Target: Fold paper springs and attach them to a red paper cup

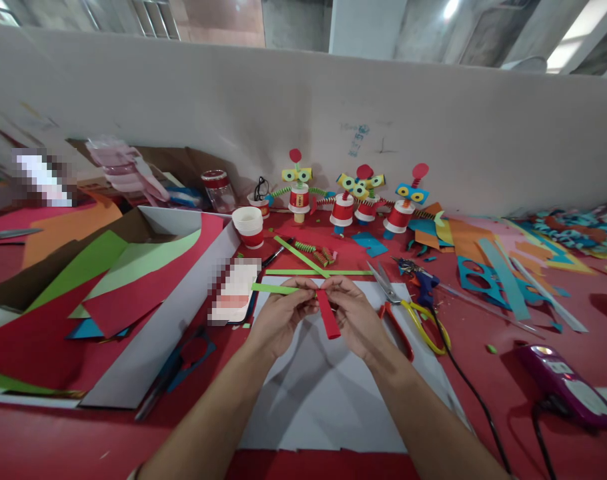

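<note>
Over a white sheet [323,393], both hands meet fingertip to fingertip. My left hand [286,317] is closed in a pinch on a green paper strip [275,289] that sticks out to the left. My right hand [351,313] pinches a red paper strip [328,315], which hangs down between the hands. The two strips seem to meet at the fingertips, though the fingers hide the join. Just beyond lie loose green strips [298,256]. Scissors with yellow handles [426,327] and red-handled pliers [401,337] rest close to my right hand.
Left stands a box [128,347] of coloured paper, beside a phone [238,293]. Paper cups [248,225] and several paper-cup figures [299,197] line the back wall. Rightward are a blue glue gun [426,283], its black cable, paper scraps [483,280] and a purple device [566,383].
</note>
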`<move>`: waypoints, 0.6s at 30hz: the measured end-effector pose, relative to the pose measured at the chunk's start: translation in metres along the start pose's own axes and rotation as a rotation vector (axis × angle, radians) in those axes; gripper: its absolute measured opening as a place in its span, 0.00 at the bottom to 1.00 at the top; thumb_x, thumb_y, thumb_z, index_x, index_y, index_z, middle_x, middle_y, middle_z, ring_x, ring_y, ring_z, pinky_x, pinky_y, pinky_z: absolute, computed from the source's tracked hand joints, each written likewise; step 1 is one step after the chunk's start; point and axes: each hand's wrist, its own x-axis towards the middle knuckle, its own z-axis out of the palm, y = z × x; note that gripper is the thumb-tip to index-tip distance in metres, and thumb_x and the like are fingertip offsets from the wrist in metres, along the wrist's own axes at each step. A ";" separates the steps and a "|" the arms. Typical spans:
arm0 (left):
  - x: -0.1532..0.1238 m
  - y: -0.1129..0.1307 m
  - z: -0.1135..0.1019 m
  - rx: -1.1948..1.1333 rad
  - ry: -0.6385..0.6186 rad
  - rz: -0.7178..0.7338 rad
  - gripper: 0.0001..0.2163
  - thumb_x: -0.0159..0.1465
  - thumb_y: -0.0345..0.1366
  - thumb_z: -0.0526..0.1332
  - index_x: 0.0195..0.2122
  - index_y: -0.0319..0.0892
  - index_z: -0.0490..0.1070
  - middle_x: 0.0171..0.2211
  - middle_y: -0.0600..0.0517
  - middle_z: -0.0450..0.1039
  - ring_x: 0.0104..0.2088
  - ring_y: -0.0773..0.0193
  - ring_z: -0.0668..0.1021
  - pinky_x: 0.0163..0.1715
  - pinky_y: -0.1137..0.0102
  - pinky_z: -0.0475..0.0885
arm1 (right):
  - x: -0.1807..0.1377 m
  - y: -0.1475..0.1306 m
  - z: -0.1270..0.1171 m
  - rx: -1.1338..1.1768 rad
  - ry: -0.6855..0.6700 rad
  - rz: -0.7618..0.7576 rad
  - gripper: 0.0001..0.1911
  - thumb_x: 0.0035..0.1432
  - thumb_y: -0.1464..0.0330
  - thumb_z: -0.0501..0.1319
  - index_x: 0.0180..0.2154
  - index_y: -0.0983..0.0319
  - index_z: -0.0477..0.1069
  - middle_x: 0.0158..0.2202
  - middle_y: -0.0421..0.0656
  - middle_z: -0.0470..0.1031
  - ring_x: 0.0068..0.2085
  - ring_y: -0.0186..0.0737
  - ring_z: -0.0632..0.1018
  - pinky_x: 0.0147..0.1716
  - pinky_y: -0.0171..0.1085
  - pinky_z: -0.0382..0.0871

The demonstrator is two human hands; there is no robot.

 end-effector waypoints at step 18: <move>-0.004 0.002 0.005 0.032 0.000 0.051 0.05 0.48 0.27 0.66 0.26 0.40 0.72 0.25 0.57 0.70 0.26 0.72 0.72 0.30 0.75 0.66 | -0.001 0.005 -0.001 -0.172 -0.050 -0.156 0.03 0.53 0.69 0.59 0.31 0.58 0.71 0.25 0.35 0.68 0.28 0.34 0.71 0.29 0.34 0.65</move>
